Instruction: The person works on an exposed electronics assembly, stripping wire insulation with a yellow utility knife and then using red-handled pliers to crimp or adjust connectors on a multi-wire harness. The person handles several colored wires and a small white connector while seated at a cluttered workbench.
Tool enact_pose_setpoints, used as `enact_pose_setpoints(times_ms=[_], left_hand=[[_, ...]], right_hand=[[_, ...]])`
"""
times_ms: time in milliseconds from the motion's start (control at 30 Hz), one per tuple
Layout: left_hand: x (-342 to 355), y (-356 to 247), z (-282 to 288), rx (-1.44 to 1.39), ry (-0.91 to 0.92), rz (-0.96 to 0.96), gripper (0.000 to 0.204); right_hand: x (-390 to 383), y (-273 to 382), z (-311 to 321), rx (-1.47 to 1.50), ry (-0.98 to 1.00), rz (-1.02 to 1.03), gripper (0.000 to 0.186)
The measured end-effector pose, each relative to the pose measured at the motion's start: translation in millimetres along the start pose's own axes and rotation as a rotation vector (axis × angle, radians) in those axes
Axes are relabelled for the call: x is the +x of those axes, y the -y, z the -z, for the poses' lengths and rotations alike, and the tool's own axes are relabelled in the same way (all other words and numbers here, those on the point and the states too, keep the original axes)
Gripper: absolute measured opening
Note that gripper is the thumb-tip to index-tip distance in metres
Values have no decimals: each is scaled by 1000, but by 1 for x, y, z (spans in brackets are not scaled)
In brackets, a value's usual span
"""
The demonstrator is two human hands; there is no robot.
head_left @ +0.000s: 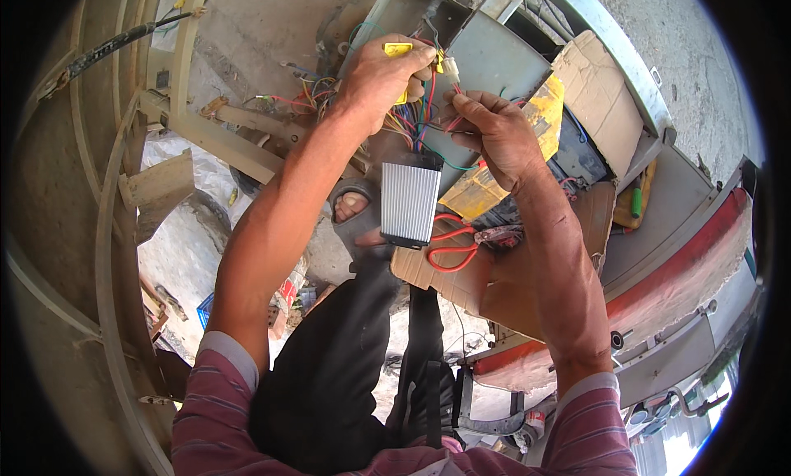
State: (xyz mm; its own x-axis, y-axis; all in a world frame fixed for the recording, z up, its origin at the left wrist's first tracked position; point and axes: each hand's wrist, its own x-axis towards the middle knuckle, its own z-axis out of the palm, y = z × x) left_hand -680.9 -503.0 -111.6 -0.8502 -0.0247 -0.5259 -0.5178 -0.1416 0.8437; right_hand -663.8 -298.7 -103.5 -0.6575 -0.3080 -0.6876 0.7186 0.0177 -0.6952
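My left hand (375,79) is closed at the upper middle, pinching wires near a white plug connector (450,69). A yellow object (398,49) shows on both sides of that hand; the fingers hide its shape, so its kind is unclear. To the right, my right hand (494,130) has thumb and fingers pinched together on thin red wires (457,89) that run into the connector. Below the hands is a silver finned metal box (409,200) with black ends. A bundle of coloured wires (409,123) comes out of its upper end.
Red-handled scissors (453,247) lie on cardboard (511,287) right of the finned box. A worn yellow panel (482,188) is beside my right hand. More loose wires (309,93) spread at left. Metal frame bars (222,142) stand left, and a green-handled tool (636,201) lies far right.
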Motion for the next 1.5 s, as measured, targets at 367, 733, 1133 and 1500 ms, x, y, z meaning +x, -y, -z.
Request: enact_pose_setpoints(times_ms=[367,733,1133,1500], left_hand=[[-61,18,-14,222,137,67,24],[-76,26,-8,93,104,85,21],[-87,34,-19,545,-82,-474,10],[-90,39,-21,855,-63,-795,12]], right_hand=[[-12,-7,3,228,56,-25,25],[-20,-17,7,112,12,-49,21],[-22,-14,-5,-225,-29,104,24],[-33,-14,-11,-56,-46,69,22]])
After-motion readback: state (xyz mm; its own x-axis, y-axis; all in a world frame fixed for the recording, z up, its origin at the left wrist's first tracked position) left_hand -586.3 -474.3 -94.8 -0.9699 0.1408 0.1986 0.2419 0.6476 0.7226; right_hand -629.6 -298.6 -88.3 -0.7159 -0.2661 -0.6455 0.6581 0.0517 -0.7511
